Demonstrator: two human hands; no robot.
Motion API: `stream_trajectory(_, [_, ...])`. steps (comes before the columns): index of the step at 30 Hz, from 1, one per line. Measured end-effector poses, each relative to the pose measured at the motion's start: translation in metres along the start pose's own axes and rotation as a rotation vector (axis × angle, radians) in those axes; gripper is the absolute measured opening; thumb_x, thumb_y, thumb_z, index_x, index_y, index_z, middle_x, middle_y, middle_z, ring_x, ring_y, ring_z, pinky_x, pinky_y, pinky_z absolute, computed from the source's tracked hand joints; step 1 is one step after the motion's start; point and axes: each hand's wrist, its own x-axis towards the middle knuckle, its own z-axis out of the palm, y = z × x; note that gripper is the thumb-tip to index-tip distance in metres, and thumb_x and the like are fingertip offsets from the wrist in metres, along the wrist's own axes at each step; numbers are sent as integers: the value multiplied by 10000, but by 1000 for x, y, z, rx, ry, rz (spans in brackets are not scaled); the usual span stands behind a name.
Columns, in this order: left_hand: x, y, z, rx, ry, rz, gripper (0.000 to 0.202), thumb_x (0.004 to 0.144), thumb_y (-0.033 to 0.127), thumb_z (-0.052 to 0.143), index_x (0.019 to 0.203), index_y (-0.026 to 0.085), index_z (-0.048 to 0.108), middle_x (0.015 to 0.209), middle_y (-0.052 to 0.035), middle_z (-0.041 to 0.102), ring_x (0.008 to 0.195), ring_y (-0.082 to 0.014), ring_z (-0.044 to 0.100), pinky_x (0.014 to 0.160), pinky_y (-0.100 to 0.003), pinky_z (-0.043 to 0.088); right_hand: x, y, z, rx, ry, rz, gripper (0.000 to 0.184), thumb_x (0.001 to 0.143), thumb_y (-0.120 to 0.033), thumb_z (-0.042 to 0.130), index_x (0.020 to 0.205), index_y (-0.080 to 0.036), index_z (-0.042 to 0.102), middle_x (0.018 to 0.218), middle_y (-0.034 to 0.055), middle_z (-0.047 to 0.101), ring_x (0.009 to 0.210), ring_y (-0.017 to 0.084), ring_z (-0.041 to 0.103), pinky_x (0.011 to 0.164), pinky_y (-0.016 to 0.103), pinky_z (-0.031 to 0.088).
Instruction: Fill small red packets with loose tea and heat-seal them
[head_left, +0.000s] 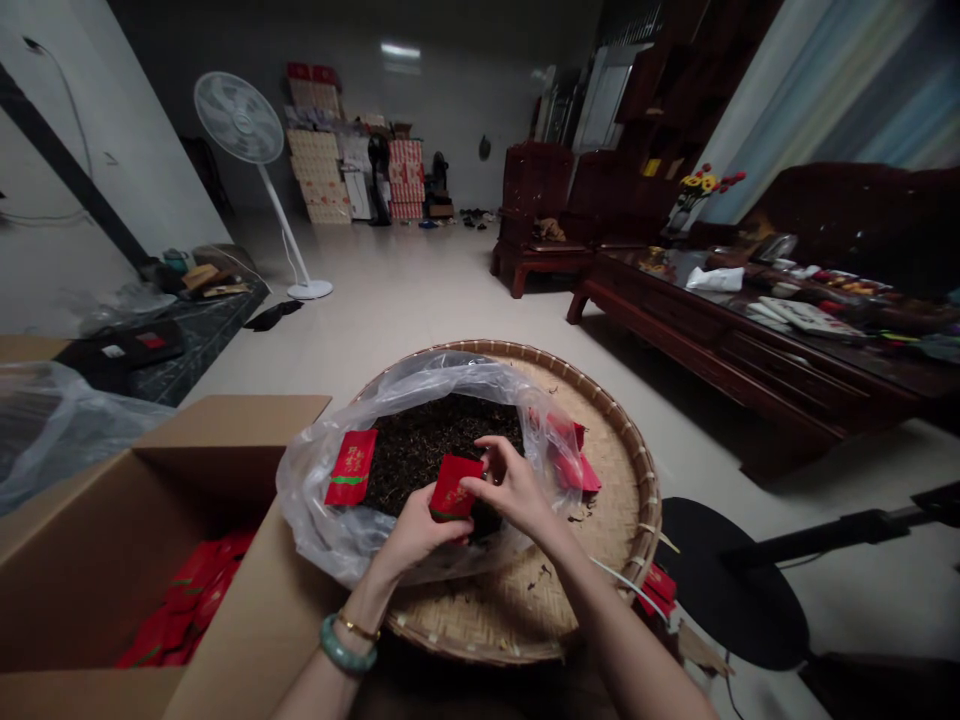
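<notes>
Over a clear plastic bag of dark loose tea leaves, I hold a small red tea packet in both hands. My left hand grips its lower end, thumb in front. At the packet's upper right, my right hand pinches the edge between thumb and fingers. A second red packet with gold lettering and a green stripe lies on the left side of the bag. The bag rests in a round woven bamboo tray. More red packets lie on the tray's right side, partly behind the plastic.
An open cardboard box on the left contains several red packets. A black round stand base is on the floor at right. Beyond are a white fan, a dark wooden table, and stacked boxes.
</notes>
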Motion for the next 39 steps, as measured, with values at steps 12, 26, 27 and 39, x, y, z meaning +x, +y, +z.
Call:
stream_trajectory(12, [-4, -3, -1, 111, 3, -32, 235, 535, 167, 714, 731, 131, 589, 575, 31, 589, 503, -125, 516, 513, -233, 391, -3, 2, 2, 191, 70, 141, 284, 688, -433, 643, 624, -167, 565, 542, -43, 509, 508, 100, 438, 504, 222, 369])
stream_trajectory(26, [-12, 5, -6, 232, -164, -13, 267, 537, 150, 721, 779, 116, 616, 645, 37, 581, 595, -119, 471, 566, -217, 369, 8, 11, 6, -330, 37, -132, 402, 790, -491, 610, 535, -183, 580, 516, -19, 561, 491, 98, 462, 497, 221, 326])
stream_trajectory(27, [-10, 4, -6, 184, -150, -6, 321, 544, 170, 727, 842, 112, 624, 708, 16, 618, 638, -134, 510, 606, -227, 401, 7, 12, 8, -334, 35, -138, 396, 791, -485, 612, 538, -183, 581, 520, -19, 564, 495, 98, 467, 501, 219, 328])
stream_trajectory(39, [1, -11, -3, -48, -60, -87, 358, 581, 348, 761, 810, 106, 631, 674, -27, 672, 614, -178, 634, 585, -263, 473, 6, 18, 9, -334, 44, -94, 334, 909, -392, 455, 712, -183, 625, 672, 1, 615, 636, 119, 554, 608, 222, 402])
